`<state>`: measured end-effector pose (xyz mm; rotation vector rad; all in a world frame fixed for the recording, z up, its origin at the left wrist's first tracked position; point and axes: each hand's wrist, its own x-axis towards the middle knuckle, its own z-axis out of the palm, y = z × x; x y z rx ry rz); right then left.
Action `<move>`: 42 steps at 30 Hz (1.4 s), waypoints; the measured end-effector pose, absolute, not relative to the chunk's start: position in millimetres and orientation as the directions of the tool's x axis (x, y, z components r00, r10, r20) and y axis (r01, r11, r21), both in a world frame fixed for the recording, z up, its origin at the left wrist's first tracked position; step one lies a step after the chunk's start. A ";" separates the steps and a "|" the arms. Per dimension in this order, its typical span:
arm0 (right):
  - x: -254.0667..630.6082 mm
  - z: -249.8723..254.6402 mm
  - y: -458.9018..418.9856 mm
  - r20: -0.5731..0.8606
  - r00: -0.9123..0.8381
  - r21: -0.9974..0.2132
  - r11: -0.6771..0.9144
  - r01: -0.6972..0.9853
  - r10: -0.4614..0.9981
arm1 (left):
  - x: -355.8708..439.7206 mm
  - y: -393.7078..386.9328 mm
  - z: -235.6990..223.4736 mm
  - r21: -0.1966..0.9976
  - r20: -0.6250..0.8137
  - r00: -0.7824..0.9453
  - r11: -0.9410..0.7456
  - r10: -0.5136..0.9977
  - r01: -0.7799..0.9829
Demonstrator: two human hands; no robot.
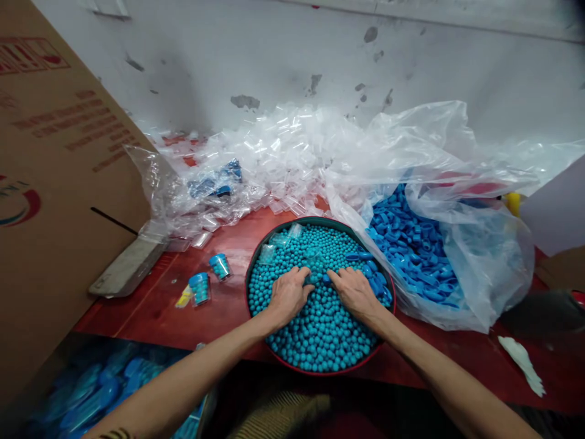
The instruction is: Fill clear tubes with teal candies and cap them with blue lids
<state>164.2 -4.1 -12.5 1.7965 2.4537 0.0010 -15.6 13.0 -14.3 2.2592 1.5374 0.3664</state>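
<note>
A round tub (250,268) with a dark red rim is filled with small turquoise balls (315,341). Over the balls, my left hand (290,296) curls its fingers at a clear plastic cup (314,261), partly lost against the balls behind it. My right hand (356,294) pinches a small dark blue plastic piece (326,278) close to that cup. Several blue plastic pieces (377,283) lie on the balls at the tub's right side. Other clear cups (267,253) rest on the balls at its back left.
Two ball-filled cups with blue tops (200,288) stand left of the tub on the red table (155,311). Clear cups (283,152) are heaped behind. At right is a plastic bag (489,262) of blue pieces (411,244); at left, a cardboard box (59,183).
</note>
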 end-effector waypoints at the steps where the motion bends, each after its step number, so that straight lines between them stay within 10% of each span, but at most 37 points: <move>1: 164.7 -13.3 -4.4 -0.082 -0.296 0.038 0.300 0.953 0.952 | -15.7 13.3 -13.0 0.473 0.006 0.371 -0.330 0.928 0.817; 7: 176.6 -12.5 -3.2 -0.084 -0.212 -0.393 0.163 0.905 0.974 | -19.0 15.8 -7.2 0.783 -0.048 0.424 -0.229 0.905 0.578; 14: 170.5 -6.2 -14.4 -0.270 -0.254 -0.180 0.211 0.961 0.929 | -17.5 17.0 -19.1 0.888 -0.417 0.422 0.263 0.805 0.376; 20: 161.9 14.9 -6.2 -0.017 -0.277 -0.551 0.222 0.805 0.961 | -19.1 14.4 -20.1 0.926 -0.337 0.477 0.194 0.812 0.324; 27: 157.4 8.6 -9.2 -0.101 -0.363 -0.858 0.103 0.503 0.926 | -19.3 8.0 -13.4 0.959 -0.263 0.517 0.161 0.814 0.234; 42: 153.2 2.7 -18.6 -0.028 -0.223 -0.913 0.066 0.403 0.974 | -14.5 -7.1 -8.9 0.977 -0.209 0.554 0.150 0.806 0.150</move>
